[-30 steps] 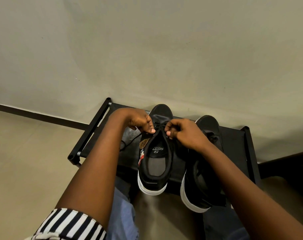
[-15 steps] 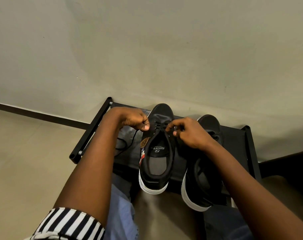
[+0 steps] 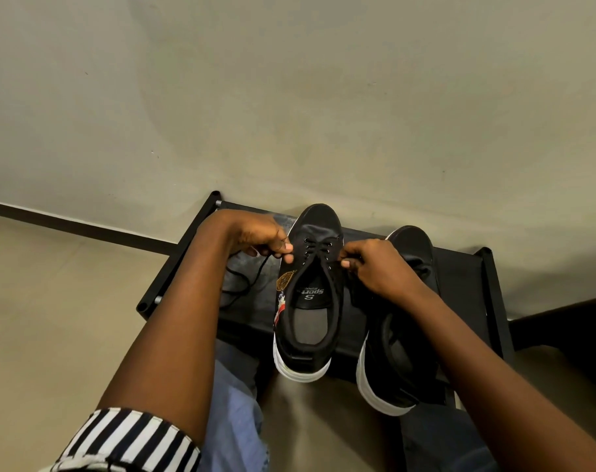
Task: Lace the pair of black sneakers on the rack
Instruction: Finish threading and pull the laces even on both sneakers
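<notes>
Sneakers sit side by side on the black metal-framed rack (image 3: pixel 460 287). The right black canvas sneaker with white sole (image 3: pixel 397 321) shows no lacing. On the left black white-soled sneaker (image 3: pixel 310 291), only the toe-end eyelets are crossed; the left hand (image 3: pixel 255 238) and right hand (image 3: pixel 371 267) each pinch an end of the thin black lace (image 3: pixel 318 248), upper eyelets remaining.

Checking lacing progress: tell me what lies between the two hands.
In the head view, the left sneaker's laced eyelet rows lie between the left hand and right hand.
</notes>
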